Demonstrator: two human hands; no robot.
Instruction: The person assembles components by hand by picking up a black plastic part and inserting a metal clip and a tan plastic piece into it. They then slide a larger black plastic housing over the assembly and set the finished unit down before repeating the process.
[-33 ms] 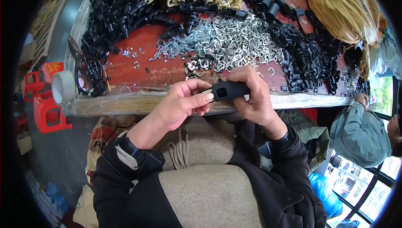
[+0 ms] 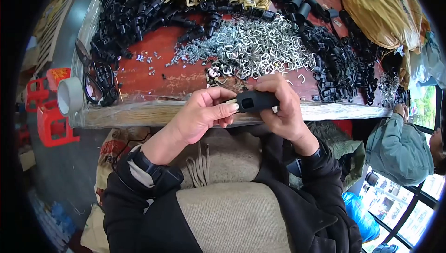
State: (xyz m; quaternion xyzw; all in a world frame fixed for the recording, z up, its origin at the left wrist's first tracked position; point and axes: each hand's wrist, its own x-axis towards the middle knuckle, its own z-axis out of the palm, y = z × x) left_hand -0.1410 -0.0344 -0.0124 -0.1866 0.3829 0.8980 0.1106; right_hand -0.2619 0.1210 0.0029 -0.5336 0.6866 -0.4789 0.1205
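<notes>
White tape roll (image 2: 75, 92) at near L corner of the red-topped wooden table (image 2: 183, 84). L hand (image 2: 200, 116): thumb + index clamped on a small pale piece (image 2: 232, 101) at the L end of a black, prob. plastic, oblong housing (image 2: 261, 100) w/ rect. opening. Housing's held over table's near edge, approx. mid. Looks light, stiff, maybe slick; best grip = solid long sides, clear of opening. Long axis L-R, approx. parallel to near edge, opening end pointing L. R hand (image 2: 285, 111): thumb + fingers clamped round its R end, tip hidden.
</notes>
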